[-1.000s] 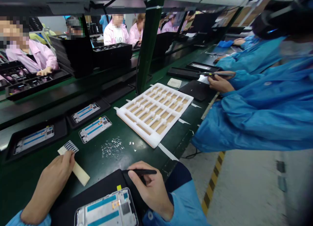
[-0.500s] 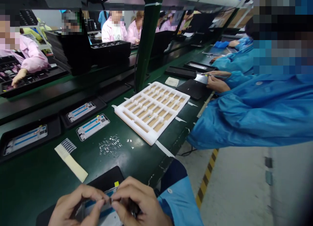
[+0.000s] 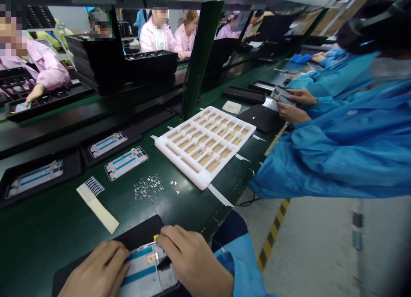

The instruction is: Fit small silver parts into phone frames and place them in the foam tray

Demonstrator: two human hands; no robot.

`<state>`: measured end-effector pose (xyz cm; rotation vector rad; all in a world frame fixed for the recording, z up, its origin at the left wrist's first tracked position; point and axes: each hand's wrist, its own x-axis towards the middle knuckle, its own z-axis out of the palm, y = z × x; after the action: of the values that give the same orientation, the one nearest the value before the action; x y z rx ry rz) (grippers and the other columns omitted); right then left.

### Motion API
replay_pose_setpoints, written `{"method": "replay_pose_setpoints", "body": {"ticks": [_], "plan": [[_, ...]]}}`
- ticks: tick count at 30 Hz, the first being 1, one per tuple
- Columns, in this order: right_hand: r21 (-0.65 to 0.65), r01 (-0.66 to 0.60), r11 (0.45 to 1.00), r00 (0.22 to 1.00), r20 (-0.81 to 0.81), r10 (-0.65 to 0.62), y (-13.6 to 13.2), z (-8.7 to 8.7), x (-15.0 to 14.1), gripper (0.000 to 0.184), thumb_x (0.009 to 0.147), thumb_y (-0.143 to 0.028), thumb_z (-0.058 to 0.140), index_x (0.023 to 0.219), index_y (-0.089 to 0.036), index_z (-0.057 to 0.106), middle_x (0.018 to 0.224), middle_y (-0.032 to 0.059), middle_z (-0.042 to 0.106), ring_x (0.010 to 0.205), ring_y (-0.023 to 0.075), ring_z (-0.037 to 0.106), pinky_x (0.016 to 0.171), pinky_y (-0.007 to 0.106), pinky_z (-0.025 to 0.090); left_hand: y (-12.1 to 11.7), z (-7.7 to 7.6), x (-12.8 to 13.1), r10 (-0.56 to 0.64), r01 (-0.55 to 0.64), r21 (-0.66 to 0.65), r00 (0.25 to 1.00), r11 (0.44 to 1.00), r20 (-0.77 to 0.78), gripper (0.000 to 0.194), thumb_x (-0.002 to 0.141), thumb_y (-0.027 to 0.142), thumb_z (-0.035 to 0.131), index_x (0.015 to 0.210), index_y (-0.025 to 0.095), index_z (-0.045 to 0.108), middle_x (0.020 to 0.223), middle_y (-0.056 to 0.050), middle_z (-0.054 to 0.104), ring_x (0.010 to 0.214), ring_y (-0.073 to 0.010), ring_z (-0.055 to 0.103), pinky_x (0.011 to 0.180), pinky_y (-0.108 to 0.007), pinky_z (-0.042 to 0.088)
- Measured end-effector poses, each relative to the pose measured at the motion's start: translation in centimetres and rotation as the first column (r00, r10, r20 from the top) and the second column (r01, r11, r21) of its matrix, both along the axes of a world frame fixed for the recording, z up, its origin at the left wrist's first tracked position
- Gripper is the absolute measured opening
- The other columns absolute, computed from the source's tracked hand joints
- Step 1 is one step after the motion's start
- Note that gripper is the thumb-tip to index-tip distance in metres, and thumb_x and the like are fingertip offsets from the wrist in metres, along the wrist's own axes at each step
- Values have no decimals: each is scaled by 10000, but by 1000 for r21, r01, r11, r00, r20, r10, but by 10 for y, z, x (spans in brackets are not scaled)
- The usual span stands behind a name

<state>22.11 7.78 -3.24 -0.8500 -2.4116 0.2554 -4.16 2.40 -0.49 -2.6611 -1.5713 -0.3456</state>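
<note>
My left hand [image 3: 96, 269] rests on the left edge of a phone frame [image 3: 144, 271], which has blue strips and lies on a black mat [image 3: 138, 228]. My right hand [image 3: 192, 258] lies over the frame's upper right part, with a black pointed tool [image 3: 163, 263] showing under its fingers. Its tip nearly meets a small yellow tag [image 3: 156, 238] and an orange patch [image 3: 152, 257]. Much of the frame is hidden by my hands. A barcode label strip [image 3: 96, 204] lies on the green bench [image 3: 58, 228] beyond my left hand.
A white foam tray [image 3: 205, 147] stands ahead, with a scatter of small metal parts [image 3: 148, 188] before it. Phone frames lie in black trays [image 3: 107, 145] to the left. A co-worker's blue-sleeved hands [image 3: 297, 106] hold another phone frame [image 3: 281, 94] at the right.
My left hand has let go of the label strip, which now lies on the bench. Both hands have moved onto the phone frame, and they have drawn apart since their close pinch.
</note>
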Motion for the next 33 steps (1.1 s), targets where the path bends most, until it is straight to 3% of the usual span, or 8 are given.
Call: {"method": "replay_pose_setpoints", "body": {"ticks": [3,9,15,21,26,30,33], "plan": [[-1,-6,1000,1000,23,6,0,-2,-1,368,1149,-72,340,1113,-148,698,999,77,759,821,236,708,600,352,456,-1,2,6,-68,68,8,998,998,-13,523,1157,309,277,987,279,772,910,4,827,772,-165,834,675,-228,684],[12,-28,1000,999,24,28,0,-3,-1,373,1163,-88,331,1091,-146,693,975,71,744,790,226,669,579,364,398,-7,-2,-2,-109,106,-53,992,993,-62,339,1119,289,406,1202,295,735,1072,-11,825,892,-162,836,716,-203,672],[61,-45,997,997,68,41,0,-1,-2,341,1158,-95,375,1076,-128,704,953,75,740,750,232,645,548,379,365,-6,-6,2,-129,133,110,991,985,-40,401,1133,310,347,1150,291,748,1020,-17,855,860,-190,854,673,-241,686],[84,-66,994,994,88,59,-1,-3,-3,333,1139,-86,401,1074,-107,727,931,79,741,722,235,632,531,384,394,-4,-5,9,-204,217,135,974,967,-100,434,1133,276,324,1278,248,732,1067,-44,856,915,-183,851,735,-232,680],[149,-40,988,996,83,28,-2,-3,-3,310,1118,-88,439,1086,-101,746,981,88,775,706,227,629,510,383,414,-2,-11,11,-228,259,172,956,950,-185,567,1114,613,403,1297,211,758,1078,-73,859,920,-220,850,721,-266,690],[172,-25,985,995,99,8,-7,-2,-2,264,1077,-84,495,1160,-78,745,1043,99,797,706,236,663,481,380,447,-7,-23,8,-198,233,194,963,953,-183,713,1094,722,316,1301,211,769,1101,-89,855,955,-245,844,724,-310,694],[139,-18,990,983,183,-7,-15,-3,0,260,1044,-119,581,1253,-59,722,1125,123,806,728,247,705,447,373,473,-8,-23,7,-216,256,162,949,953,-228,803,1070,781,267,1335,205,759,1151,-95,853,998,-250,843,765,-315,703]]}}
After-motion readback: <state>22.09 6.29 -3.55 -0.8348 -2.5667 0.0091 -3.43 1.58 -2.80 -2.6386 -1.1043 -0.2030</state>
